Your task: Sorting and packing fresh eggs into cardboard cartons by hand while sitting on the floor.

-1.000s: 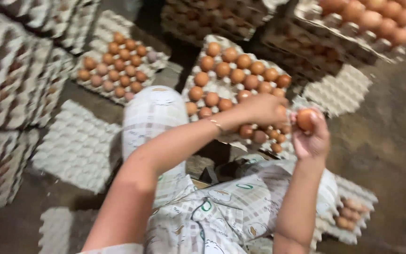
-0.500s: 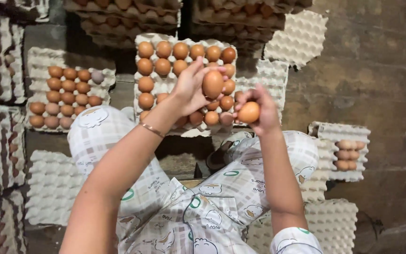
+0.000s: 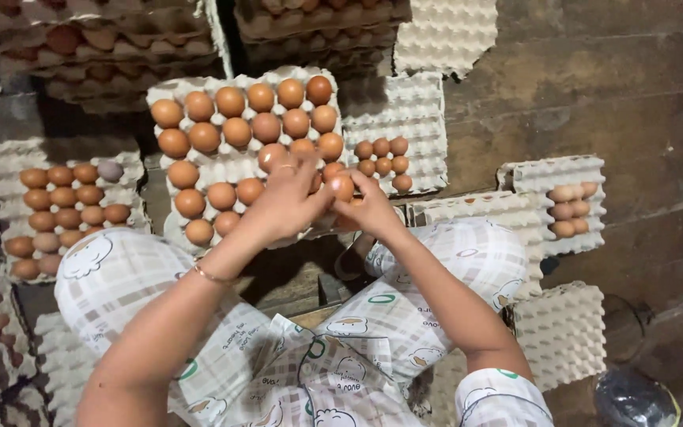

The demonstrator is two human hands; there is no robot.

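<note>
The left hand and the right hand meet over the near right corner of the centre tray, fingertips almost touching. The right grip is closed on one brown egg, pinched between thumb and fingers, with the egg showing at the top of the hand. The left hand lies palm down just left of that egg, fingers curled over the tray's near eggs; whether its grip holds an egg cannot be told, because the palm hides what is under it. A thin bracelet circles the left wrist. The centre tray is a grey pulp tray, filled with brown eggs across its far rows and partly filled toward the hands, with bare cups in its middle. Well left of the left hand sits a second tray carrying brown eggs and one pale grey egg at its far right corner. Just beyond the right hand, a third tray holds a small cluster of smaller eggs. Well right of the right hand, a fourth tray holds a few pale eggs along its right side. More pulp trays lie stacked beyond and to both sides of the hands, on a dark wooden floor. Below the hands, the person's knees show in checked, printed cloth.
</note>
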